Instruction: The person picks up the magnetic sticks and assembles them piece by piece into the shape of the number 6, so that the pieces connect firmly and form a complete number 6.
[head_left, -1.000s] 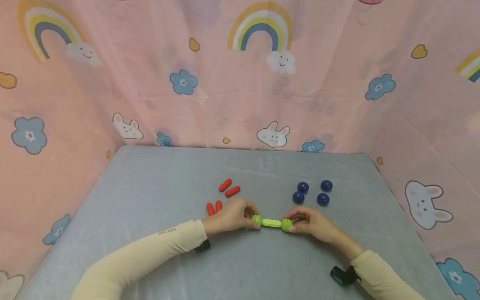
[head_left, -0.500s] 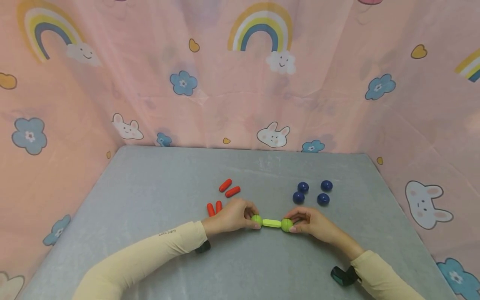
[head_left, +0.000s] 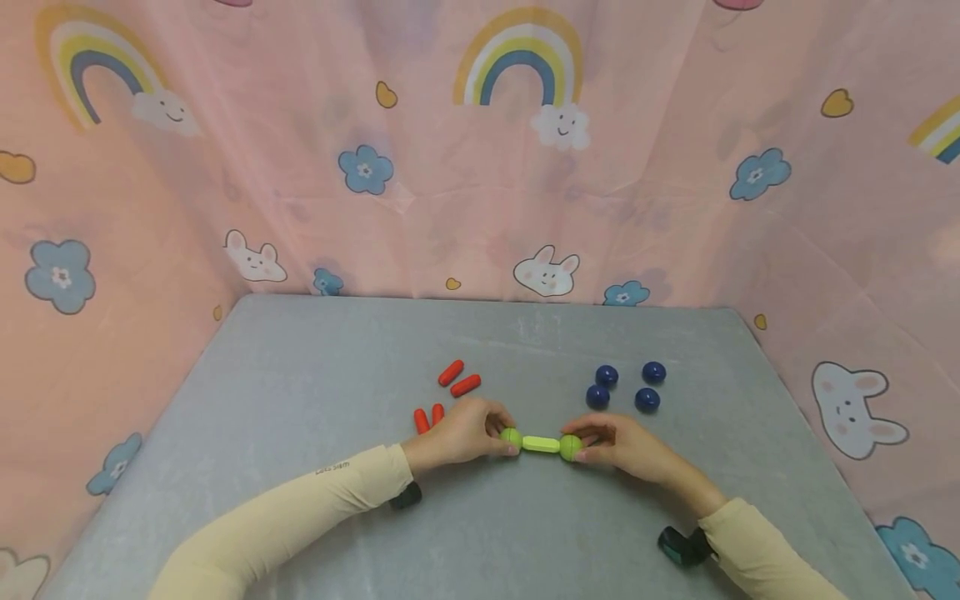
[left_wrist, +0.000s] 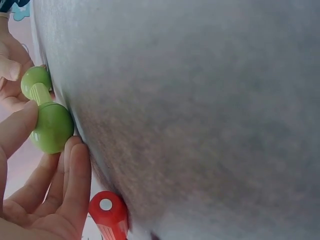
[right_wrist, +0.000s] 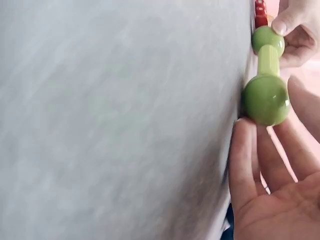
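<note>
Two green balls sit at the ends of a short, ridged light-green stick point(head_left: 542, 444), forming a dumbbell shape on the table. My left hand point(head_left: 467, 432) pinches the left green ball point(left_wrist: 53, 128) between thumb and fingers. At the other end, the right green ball point(right_wrist: 266, 100) is between the thumb and fingertips of my right hand point(head_left: 622, 446). Both balls look joined to the stick. Beyond my left hand in the head view lie several red sticks point(head_left: 466, 385). One red stick point(left_wrist: 107, 212) shows a pale round spot on its end in the left wrist view.
Several dark blue balls point(head_left: 647, 400) lie beyond my right hand. The grey tabletop point(head_left: 322, 358) reaches back to a pink patterned curtain point(head_left: 480, 208). A dark device point(head_left: 684, 546) is on the right wrist, another point(head_left: 406, 497) on the left.
The green balls and stick have shifted very slightly to the left along with both hands. The red sticks and blue balls stay where they were.
</note>
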